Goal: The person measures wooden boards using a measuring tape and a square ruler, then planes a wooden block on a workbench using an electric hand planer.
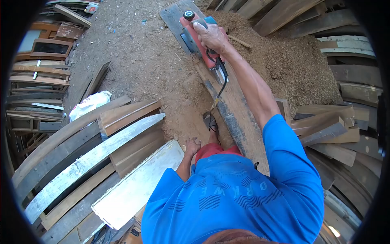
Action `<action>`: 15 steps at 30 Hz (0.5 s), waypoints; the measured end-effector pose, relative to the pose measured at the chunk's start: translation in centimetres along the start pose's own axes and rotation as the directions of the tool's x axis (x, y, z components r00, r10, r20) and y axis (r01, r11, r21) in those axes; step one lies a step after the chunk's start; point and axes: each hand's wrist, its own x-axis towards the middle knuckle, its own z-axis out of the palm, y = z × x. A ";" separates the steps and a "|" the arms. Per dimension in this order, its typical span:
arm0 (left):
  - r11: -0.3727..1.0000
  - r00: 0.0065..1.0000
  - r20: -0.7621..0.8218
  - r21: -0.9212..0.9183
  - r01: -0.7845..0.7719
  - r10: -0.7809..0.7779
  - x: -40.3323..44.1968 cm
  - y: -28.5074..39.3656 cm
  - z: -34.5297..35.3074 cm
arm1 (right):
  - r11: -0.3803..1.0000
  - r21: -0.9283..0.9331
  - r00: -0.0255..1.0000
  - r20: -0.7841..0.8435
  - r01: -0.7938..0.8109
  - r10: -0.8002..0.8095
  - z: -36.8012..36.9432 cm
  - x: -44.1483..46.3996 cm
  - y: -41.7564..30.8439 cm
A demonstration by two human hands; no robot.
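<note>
My right hand (212, 37) is wrapped round the handle of a red and teal power planer (201, 46) at the top centre. The planer sits on a long weathered plank (239, 118) that runs from the top down to my body. A black cord (224, 83) trails from the rear of the tool along the plank. My left hand (192, 145) hangs low beside my red shorts, near the pale board (140, 183), its fingers apart and holding nothing.
Heaped shavings (298, 67) lie right of the plank. Stacked timber (73, 162) fills the lower left, and more boards (333, 130) lie at the right. A white bag (90, 105) rests on the ground at the left. My sandalled foot (210, 121) is beside the plank.
</note>
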 end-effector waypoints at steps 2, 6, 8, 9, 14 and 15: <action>0.999 0.999 -0.029 -0.027 0.037 -0.037 -0.2 0.0 -1.1 | 0.999 -0.032 0.999 0.016 -0.040 0.041 -0.5 -0.7 0.1; 0.997 0.996 -0.029 -0.002 0.079 -0.079 0.3 -2.0 -1.9 | 0.998 0.015 0.998 -0.012 -0.058 0.058 -1.5 -5.8 0.2; 0.996 0.996 -0.017 0.008 0.084 -0.084 0.7 -2.6 -1.5 | 0.994 0.043 0.994 0.006 -0.105 0.105 -1.9 -9.3 1.1; 0.997 0.997 -0.010 0.005 0.076 -0.076 0.7 -2.7 -1.3 | 0.990 0.056 0.992 0.013 -0.129 0.128 -2.2 -11.3 1.8; 0.998 0.997 0.049 -0.019 0.058 -0.057 0.6 0.5 -1.8 | 0.992 -0.065 0.994 -0.023 -0.106 0.105 -3.3 -23.9 4.2; 0.996 0.997 0.060 -0.075 0.053 -0.049 1.8 -0.4 -0.3 | 0.989 -0.019 0.990 0.012 -0.143 0.144 -3.6 -25.5 4.6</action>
